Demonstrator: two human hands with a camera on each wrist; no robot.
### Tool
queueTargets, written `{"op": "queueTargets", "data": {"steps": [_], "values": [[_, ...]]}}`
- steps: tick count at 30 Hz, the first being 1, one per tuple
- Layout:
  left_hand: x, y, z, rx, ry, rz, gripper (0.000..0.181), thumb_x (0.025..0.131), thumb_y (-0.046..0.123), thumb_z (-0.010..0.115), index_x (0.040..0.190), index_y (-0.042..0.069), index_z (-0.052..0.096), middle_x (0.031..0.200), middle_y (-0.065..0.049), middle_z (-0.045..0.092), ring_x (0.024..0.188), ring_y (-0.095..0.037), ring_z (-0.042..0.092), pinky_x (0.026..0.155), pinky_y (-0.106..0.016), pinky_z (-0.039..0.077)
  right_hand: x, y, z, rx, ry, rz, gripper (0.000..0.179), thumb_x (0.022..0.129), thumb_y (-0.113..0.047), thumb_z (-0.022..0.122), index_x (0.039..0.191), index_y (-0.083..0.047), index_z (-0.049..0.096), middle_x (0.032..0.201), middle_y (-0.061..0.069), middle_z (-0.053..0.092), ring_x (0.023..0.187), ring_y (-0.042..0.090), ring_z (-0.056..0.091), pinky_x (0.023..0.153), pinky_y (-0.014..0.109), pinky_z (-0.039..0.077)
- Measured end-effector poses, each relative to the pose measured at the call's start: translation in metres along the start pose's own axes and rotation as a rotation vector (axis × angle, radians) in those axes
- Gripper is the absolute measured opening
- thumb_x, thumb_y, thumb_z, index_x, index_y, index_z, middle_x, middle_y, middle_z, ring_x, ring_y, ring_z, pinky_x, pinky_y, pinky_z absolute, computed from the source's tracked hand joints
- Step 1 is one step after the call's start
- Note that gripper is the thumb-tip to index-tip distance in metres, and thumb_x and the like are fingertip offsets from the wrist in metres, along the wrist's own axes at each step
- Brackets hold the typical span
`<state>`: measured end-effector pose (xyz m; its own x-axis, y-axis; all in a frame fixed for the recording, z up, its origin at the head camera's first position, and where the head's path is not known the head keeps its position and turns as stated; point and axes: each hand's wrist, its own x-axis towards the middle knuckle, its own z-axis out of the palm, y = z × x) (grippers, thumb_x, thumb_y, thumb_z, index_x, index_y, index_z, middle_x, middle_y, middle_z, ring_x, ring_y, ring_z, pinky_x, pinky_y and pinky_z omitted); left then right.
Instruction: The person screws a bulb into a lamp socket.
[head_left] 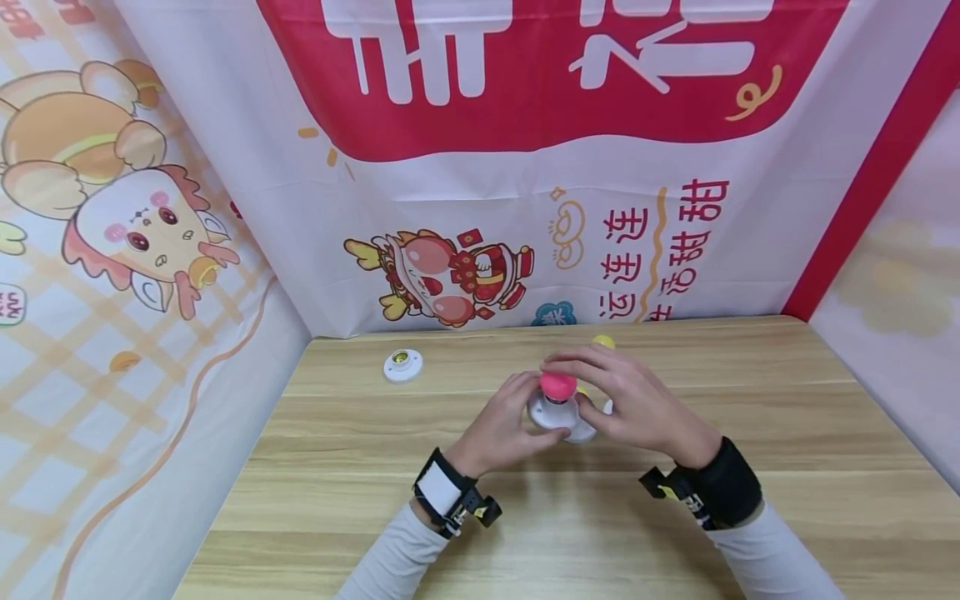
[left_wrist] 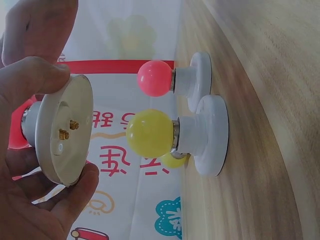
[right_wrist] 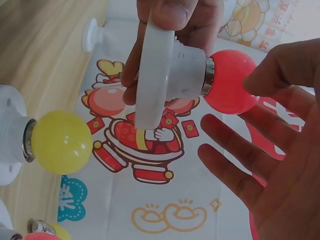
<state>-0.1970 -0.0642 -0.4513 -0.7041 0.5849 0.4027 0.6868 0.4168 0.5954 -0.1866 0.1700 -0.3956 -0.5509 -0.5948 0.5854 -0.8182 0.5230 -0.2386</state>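
Observation:
My left hand (head_left: 495,427) grips a round white lamp holder (right_wrist: 152,75) by its rim, raised off the table. Two brass screws (left_wrist: 64,134) show on the holder's hollow underside in the left wrist view. A pink light bulb (right_wrist: 230,82) sits in its socket. Around that bulb my right hand (head_left: 633,404) has its thumb and index finger, while the other fingers stretch out beside it. Just beyond, a yellow bulb (left_wrist: 150,134) in a white holder (left_wrist: 212,135) stands on the table, next to another pink bulb (left_wrist: 154,78) in its own holder.
A white lamp holder without a bulb (head_left: 402,365) stands at the table's back left. Behind the hands lies a loose yellow bulb (head_left: 603,342). Printed cloth (head_left: 450,192) hangs along the back edge of the wooden table (head_left: 337,500).

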Motion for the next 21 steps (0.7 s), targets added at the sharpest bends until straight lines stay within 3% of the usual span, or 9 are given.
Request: {"op": "queueTargets", "data": {"steps": [21], "values": [[-0.0015,-0.0024,-0.0006,-0.001,-0.004,0.010,0.076,0.089,0.024,0.088,0.154,0.009,0.051,0.153,-0.009,0.059,0.140,-0.022,0.055,0.115,-0.036,0.055,0.0005,-0.0003,0.0066,-0.055,0.031,0.034,0.051,0.084,-0.027,0.092,0.129,-0.014,0.075,0.131,0.010,0.071,0.115,0.029,0.071,0.094,0.050,0.065]]}}
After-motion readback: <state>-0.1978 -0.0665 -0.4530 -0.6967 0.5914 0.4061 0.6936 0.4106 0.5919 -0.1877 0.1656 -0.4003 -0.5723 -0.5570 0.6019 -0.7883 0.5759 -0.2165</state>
